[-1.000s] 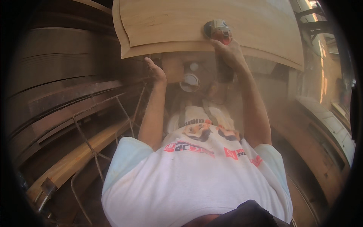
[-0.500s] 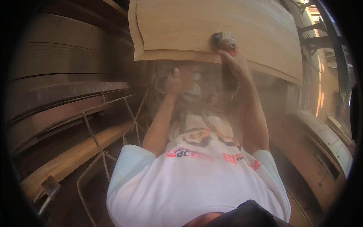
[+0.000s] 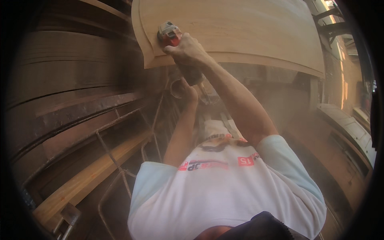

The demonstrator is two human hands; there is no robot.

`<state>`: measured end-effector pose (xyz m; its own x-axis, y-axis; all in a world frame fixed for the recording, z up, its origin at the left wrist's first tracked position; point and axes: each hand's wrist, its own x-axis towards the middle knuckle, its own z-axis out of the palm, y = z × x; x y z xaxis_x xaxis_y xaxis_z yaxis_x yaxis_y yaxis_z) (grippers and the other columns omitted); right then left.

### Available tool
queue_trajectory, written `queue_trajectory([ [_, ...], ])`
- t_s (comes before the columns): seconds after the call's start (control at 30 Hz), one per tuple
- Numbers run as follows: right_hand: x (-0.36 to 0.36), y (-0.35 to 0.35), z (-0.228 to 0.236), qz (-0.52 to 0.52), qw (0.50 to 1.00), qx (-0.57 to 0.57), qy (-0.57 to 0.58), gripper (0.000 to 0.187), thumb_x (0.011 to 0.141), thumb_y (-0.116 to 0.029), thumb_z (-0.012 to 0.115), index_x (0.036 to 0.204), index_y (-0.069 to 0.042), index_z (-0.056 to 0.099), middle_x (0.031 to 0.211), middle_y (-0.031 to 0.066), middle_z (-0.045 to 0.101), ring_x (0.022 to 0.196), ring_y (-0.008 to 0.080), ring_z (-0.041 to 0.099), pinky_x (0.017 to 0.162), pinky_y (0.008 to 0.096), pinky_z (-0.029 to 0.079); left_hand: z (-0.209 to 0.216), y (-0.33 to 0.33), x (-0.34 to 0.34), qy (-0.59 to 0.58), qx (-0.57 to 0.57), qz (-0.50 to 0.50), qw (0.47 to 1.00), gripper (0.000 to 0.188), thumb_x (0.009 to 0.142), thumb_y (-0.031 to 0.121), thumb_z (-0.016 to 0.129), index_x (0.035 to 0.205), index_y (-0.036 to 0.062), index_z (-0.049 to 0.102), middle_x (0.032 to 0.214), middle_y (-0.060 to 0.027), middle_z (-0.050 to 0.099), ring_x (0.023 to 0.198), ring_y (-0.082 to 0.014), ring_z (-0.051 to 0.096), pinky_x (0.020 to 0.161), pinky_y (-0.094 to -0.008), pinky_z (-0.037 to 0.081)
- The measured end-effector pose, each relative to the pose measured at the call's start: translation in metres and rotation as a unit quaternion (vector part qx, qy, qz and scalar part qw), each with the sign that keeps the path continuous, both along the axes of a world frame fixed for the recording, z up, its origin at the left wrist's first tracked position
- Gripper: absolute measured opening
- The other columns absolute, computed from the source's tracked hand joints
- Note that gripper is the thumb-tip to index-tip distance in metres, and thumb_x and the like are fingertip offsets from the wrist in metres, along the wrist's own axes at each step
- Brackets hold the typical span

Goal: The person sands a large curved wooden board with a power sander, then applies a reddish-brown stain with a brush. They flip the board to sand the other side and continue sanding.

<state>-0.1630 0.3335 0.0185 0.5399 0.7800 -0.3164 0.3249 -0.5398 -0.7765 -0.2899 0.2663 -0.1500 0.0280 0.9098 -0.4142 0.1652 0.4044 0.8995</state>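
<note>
My right hand (image 3: pixel 190 50) is closed round the body of a red and white angle grinder (image 3: pixel 170 34), its thumb along the side. The grinder's dark disc end rests against the near left corner area of a broad pale wooden panel (image 3: pixel 248 30). The tool's dark rear end points back toward me, past the panel's near edge. My left hand (image 3: pixel 189 95) is raised just below that rear end, beneath the panel's edge. The grinder hides part of its fingers, and whether it touches the tool does not show.
Dust hangs in the air below the panel. On the left stand a bent metal rod frame (image 3: pixel 108 150), a long wooden beam (image 3: pixel 86 178) and stacked dark boards (image 3: pixel 60 68). A pale panelled piece (image 3: pixel 348 126) lies at the right.
My right hand has swept the grinder leftward across the panel, from its middle to near its left corner. My left hand has shifted slightly right and down in view.
</note>
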Motion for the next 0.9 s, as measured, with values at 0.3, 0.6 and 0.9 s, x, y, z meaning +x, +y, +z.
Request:
queue_trajectory([
  [0.3,0.121,-0.135,-0.01,-0.097,0.994,0.039,0.02,0.062,0.082,-0.044,0.074,0.125,0.0,0.065,0.102,0.0171,0.073,0.099,0.0294,0.07,0.086,0.0422,0.053,-0.025,0.004,-0.007,0.091,0.018,-0.083,0.992,0.06,0.109,0.041,0.035,0.12,-0.0106,0.062,0.117,-0.026,0.069,0.111,-0.0378,0.065,0.095,-0.044,0.047],
  [0.6,0.304,-0.352,-0.066,-0.37,0.928,0.031,0.01,0.057,0.081,-0.05,0.078,0.114,-0.003,0.075,0.102,0.0096,0.073,0.098,0.0179,0.067,0.087,0.0338,0.051,0.014,0.008,-0.006,0.134,-0.046,-0.096,0.985,0.063,0.107,0.042,0.034,0.121,-0.0125,0.062,0.116,-0.0256,0.069,0.11,-0.0375,0.066,0.094,-0.044,0.048],
  [0.9,0.148,-0.232,-0.011,-0.216,0.976,0.003,0.016,0.059,0.084,-0.045,0.074,0.122,-0.001,0.07,0.103,0.0136,0.073,0.099,0.0228,0.068,0.087,0.0366,0.052,-0.01,0.008,-0.008,-0.009,-0.074,-0.044,0.996,0.054,0.105,0.037,0.039,0.121,-0.0114,0.059,0.119,-0.0188,0.063,0.109,-0.0292,0.059,0.096,-0.0395,0.046],
])
